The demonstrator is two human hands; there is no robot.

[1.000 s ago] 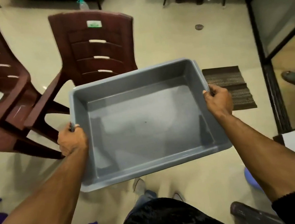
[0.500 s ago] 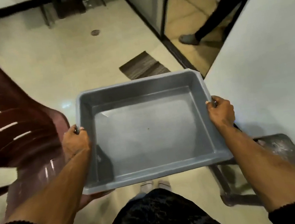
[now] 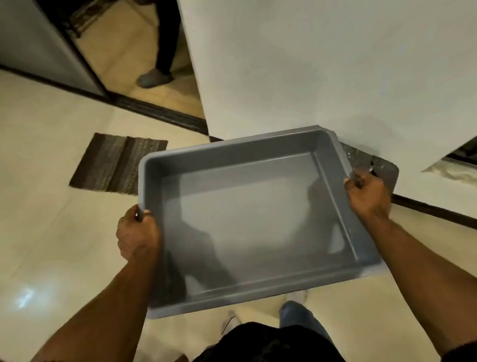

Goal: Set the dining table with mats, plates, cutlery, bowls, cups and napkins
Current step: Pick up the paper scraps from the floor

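- Two hands, left hand (image 3: 138, 238) and right hand (image 3: 367, 195), have fingers clamped on the grey tray's (image 3: 245, 295) side rims.
- Left of the tray: cream floor (image 3: 28, 236), striped doormat (image 3: 116, 162).
- Beyond the tray: white wall (image 3: 335, 48).

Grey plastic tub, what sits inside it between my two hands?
Nothing: head view shows the grey plastic tub bare-bottomed between left hand and right hand.
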